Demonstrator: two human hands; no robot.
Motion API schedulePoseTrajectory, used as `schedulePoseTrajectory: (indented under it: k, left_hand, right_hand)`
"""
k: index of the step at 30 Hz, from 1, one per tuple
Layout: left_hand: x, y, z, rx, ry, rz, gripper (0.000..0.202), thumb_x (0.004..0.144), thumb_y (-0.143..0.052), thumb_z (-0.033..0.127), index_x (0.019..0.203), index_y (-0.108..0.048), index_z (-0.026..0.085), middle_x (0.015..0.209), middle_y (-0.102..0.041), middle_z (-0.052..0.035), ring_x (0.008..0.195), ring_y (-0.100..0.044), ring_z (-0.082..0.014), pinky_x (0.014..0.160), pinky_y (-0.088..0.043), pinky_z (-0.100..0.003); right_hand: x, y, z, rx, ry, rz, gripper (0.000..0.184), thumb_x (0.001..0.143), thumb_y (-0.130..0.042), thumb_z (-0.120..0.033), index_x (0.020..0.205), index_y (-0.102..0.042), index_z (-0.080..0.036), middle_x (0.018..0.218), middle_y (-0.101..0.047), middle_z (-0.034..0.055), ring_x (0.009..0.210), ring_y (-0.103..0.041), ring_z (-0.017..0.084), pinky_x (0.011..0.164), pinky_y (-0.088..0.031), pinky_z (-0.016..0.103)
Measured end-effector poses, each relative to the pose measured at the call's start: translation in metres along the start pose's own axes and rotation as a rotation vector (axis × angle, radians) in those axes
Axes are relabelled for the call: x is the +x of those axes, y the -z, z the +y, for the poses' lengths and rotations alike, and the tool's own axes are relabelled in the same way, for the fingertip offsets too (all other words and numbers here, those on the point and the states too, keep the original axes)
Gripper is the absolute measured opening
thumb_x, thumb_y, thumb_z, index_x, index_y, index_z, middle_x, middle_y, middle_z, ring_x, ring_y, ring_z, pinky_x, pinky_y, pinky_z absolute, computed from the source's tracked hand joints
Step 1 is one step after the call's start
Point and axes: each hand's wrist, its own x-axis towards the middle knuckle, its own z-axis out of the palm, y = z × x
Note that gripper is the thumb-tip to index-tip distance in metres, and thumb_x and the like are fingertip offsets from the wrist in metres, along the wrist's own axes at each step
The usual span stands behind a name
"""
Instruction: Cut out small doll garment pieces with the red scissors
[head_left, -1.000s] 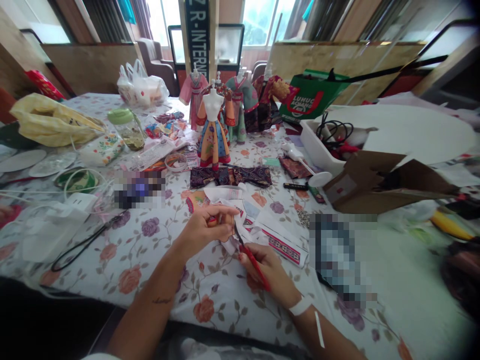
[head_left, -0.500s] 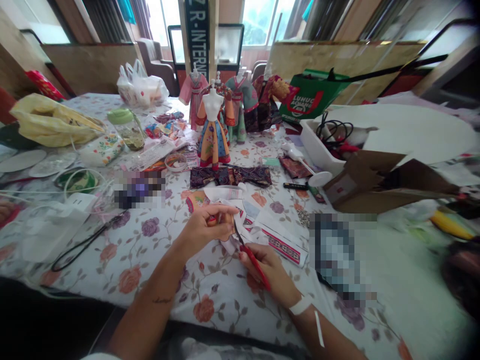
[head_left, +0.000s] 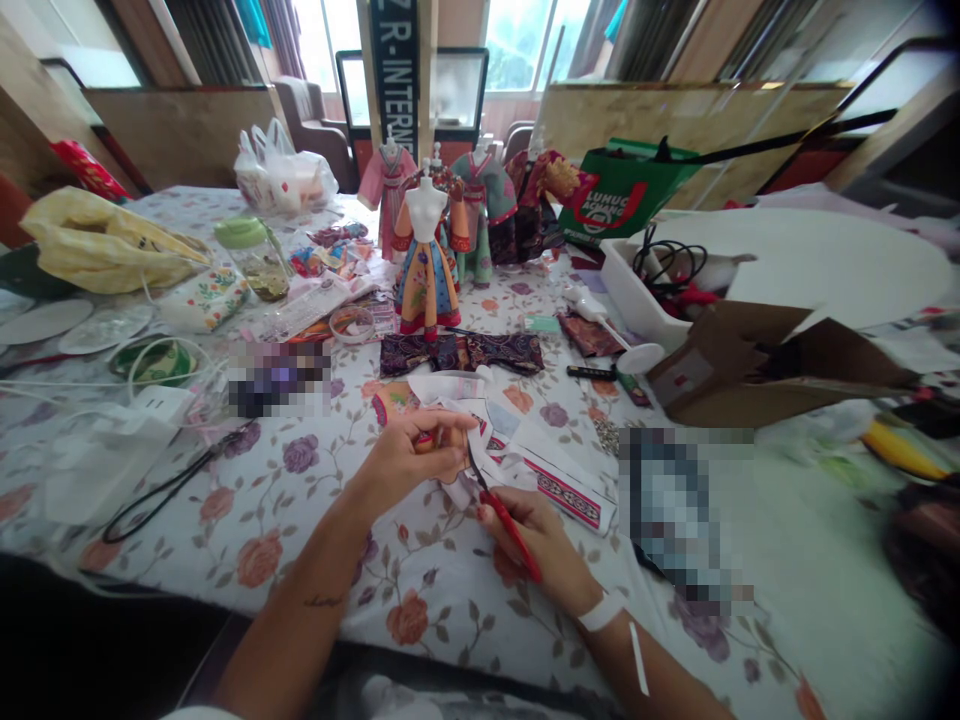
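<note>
My left hand (head_left: 424, 450) is closed on a piece of printed fabric (head_left: 469, 480), mostly white where it shows past the fingers. My right hand (head_left: 536, 535) grips a pair of scissors (head_left: 514, 530) with red handles. Their dark blades point up and away, against the fabric beside my left fingertips. Beyond my hands lie white scraps, among them a strip with a red and black patterned border (head_left: 570, 498). A yellow and red printed piece (head_left: 394, 400) lies behind my left hand. Whether the blades are apart is too small to tell.
Small dress forms in costumes, one in a yellow and blue skirt (head_left: 426, 285), stand behind a dark patterned cloth (head_left: 461, 353). At right are a cardboard box (head_left: 720, 360) and a white foam box (head_left: 630, 285). A lidded jar (head_left: 259, 260) and a power adapter (head_left: 161, 412) sit left.
</note>
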Motion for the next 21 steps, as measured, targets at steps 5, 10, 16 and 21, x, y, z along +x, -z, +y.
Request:
schedulePoseTrajectory:
  k: [5,10,16,21]
  left_hand:
    - [0.0002,0.0002,-0.001,-0.005,-0.005,-0.005,0.026,0.069,-0.071,0.019,0.095,-0.071,0.015,0.067,-0.057,0.0025,0.054,-0.052,-0.008,0.051,-0.041,-0.021]
    - [0.0008,0.0008,-0.0025,-0.03,-0.004,-0.02,0.027,0.069,-0.071,0.02,0.096,-0.07,0.014,0.063,-0.056,0.0027,0.055,-0.053,-0.0092,0.053,-0.042,-0.022]
    - [-0.0002,0.0,0.0015,-0.068,0.03,-0.011,0.027,0.07,-0.071,0.016,0.096,-0.069,0.012,0.062,-0.055,0.0038,0.054,-0.052,-0.008,0.053,-0.043,-0.021]
    - [-0.0004,0.0011,-0.0019,-0.061,0.037,-0.032,0.028,0.07,-0.071,0.017,0.098,-0.069,0.013,0.065,-0.056,0.003,0.055,-0.054,-0.0083,0.055,-0.044,-0.021]
  right_hand:
    - [0.0014,0.0005,0.0015,-0.001,0.011,-0.004,0.044,0.076,-0.065,-0.052,0.058,-0.04,-0.02,0.038,-0.036,-0.0099,0.029,-0.039,0.006,0.03,-0.028,0.017]
    - [0.0014,-0.0002,0.0016,0.006,0.008,0.008,0.044,0.077,-0.064,-0.051,0.058,-0.04,-0.02,0.038,-0.035,-0.01,0.029,-0.039,0.007,0.03,-0.029,0.017]
    - [0.0024,0.0009,0.0045,0.012,0.017,-0.024,0.044,0.074,-0.068,-0.049,0.058,-0.04,-0.019,0.038,-0.034,-0.0106,0.029,-0.037,0.005,0.03,-0.027,0.016]
    - [0.0024,0.0023,0.0058,0.009,0.01,-0.022,0.045,0.075,-0.067,-0.051,0.058,-0.04,-0.019,0.039,-0.035,-0.0102,0.029,-0.038,0.005,0.029,-0.027,0.015]
